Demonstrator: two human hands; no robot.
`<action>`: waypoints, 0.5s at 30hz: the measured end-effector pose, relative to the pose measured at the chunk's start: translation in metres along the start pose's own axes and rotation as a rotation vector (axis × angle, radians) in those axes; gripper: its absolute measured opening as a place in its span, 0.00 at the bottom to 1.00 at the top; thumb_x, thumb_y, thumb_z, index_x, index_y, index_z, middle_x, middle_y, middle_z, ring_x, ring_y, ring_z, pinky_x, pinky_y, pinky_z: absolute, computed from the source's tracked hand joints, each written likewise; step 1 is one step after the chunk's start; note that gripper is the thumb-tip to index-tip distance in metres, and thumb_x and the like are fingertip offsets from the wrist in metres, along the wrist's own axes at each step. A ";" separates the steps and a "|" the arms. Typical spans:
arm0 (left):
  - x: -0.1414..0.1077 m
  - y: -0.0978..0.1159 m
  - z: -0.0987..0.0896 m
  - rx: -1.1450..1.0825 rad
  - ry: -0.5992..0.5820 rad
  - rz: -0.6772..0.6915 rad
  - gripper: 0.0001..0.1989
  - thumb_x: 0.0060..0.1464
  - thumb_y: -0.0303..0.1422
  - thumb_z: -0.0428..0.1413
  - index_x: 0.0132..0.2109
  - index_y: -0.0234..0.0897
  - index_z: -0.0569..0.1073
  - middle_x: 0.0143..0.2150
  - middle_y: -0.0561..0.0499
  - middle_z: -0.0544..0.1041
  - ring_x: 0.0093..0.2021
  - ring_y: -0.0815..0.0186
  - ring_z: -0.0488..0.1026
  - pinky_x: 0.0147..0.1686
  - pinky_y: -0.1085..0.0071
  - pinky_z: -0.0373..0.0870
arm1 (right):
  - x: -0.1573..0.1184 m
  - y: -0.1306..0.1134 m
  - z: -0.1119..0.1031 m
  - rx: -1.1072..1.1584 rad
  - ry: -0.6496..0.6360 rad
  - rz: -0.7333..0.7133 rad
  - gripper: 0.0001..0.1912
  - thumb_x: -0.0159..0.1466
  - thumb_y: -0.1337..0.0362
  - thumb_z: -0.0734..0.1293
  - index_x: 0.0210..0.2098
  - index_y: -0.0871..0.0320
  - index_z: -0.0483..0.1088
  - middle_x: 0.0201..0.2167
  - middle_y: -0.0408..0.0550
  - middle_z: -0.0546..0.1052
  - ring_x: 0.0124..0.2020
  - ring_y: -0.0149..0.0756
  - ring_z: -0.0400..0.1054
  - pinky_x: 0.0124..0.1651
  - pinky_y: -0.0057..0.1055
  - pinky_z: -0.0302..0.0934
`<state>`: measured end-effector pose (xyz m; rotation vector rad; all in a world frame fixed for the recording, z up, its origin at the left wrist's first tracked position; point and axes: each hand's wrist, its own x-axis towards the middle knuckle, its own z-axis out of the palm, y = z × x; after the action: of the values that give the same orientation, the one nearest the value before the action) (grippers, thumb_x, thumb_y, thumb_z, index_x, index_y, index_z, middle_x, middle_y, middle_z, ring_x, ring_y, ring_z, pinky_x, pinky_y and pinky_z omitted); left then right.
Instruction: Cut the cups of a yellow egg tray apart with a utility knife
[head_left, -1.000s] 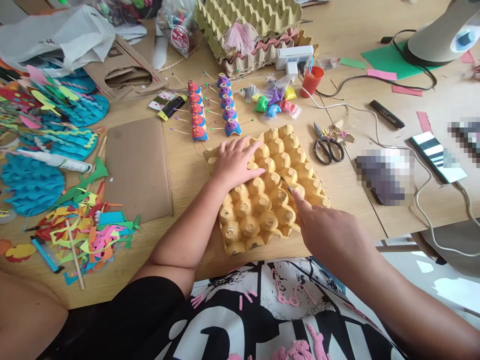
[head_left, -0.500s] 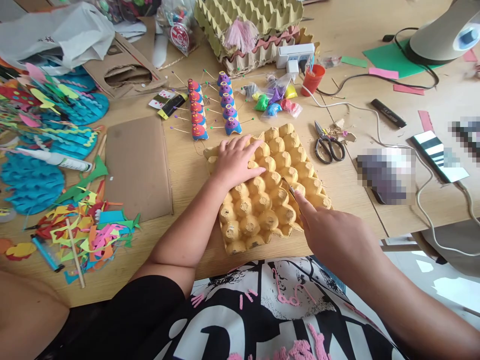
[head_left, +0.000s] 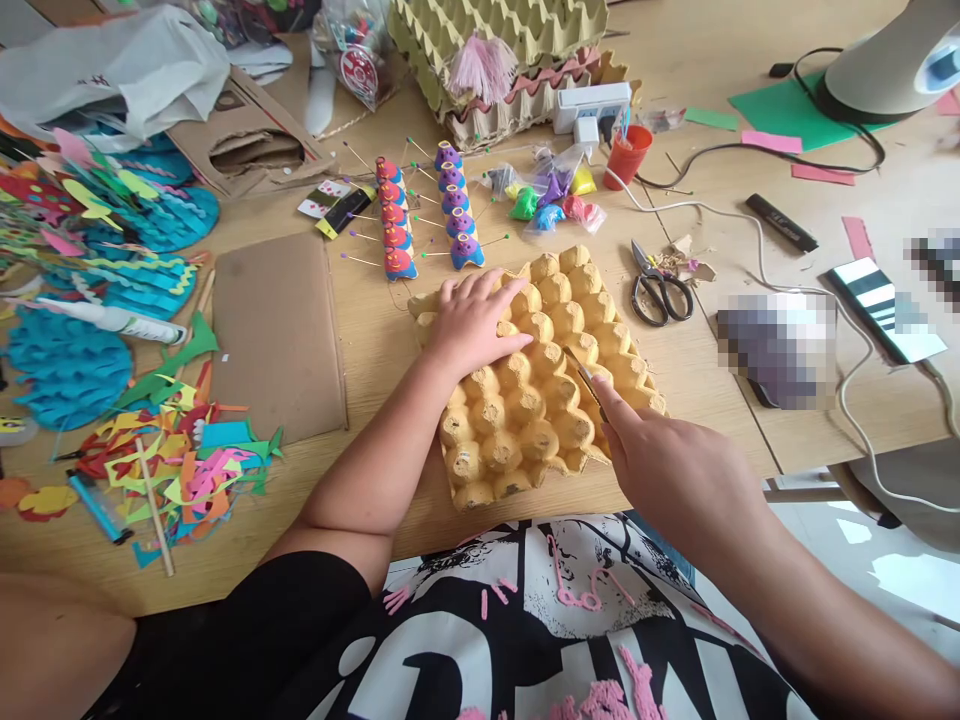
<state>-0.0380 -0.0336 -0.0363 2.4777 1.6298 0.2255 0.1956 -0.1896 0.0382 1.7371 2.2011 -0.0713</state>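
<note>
A yellow egg tray (head_left: 523,405) lies with its bumps up on the table before me. My left hand (head_left: 474,325) rests flat on its upper left part, fingers spread. In my right hand (head_left: 660,460) is a utility knife (head_left: 584,376), its thin blade at the tray between two rows of bumps. The forefinger stretches along the knife, and most of the handle is hidden in the hand. Beyond the tray stand a row of red-and-blue egg-carton figures (head_left: 395,220) and a purple-and-blue row (head_left: 456,205), both with pins stuck in them.
Black-handled scissors (head_left: 660,290) lie right of the tray. Farther back are bags of coloured clay (head_left: 555,200), a red cup (head_left: 628,157) and stacked egg trays (head_left: 495,60). Brown cardboard (head_left: 277,340) and paper scraps (head_left: 187,460) are on the left. A white cable (head_left: 757,240) crosses the right side.
The knife and my right hand have shifted very slightly on the tray. My left hand stays in place on it.
</note>
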 end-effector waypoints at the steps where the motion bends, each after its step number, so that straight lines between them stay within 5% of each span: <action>1: 0.000 0.000 0.000 -0.001 -0.003 -0.003 0.39 0.62 0.52 0.61 0.76 0.51 0.62 0.78 0.44 0.61 0.76 0.46 0.57 0.74 0.47 0.47 | 0.000 -0.001 0.000 -0.009 -0.010 0.001 0.36 0.73 0.67 0.61 0.79 0.57 0.53 0.29 0.47 0.82 0.26 0.37 0.76 0.24 0.35 0.41; 9: 0.000 0.000 0.000 0.011 0.010 0.008 0.39 0.62 0.52 0.62 0.75 0.51 0.63 0.77 0.43 0.62 0.76 0.48 0.58 0.73 0.48 0.48 | 0.001 -0.011 -0.007 -0.048 -0.131 0.000 0.38 0.72 0.70 0.59 0.80 0.61 0.49 0.29 0.48 0.82 0.27 0.36 0.76 0.23 0.35 0.43; 15: 0.001 -0.001 0.001 0.011 0.006 0.010 0.40 0.62 0.52 0.62 0.76 0.50 0.62 0.77 0.43 0.62 0.76 0.47 0.58 0.74 0.47 0.48 | -0.002 -0.006 -0.002 -0.014 -0.086 0.008 0.39 0.71 0.71 0.62 0.80 0.59 0.51 0.30 0.47 0.82 0.27 0.36 0.75 0.24 0.34 0.44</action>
<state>-0.0386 -0.0326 -0.0380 2.4955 1.6259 0.2260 0.1899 -0.1923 0.0398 1.7021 2.1284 -0.1261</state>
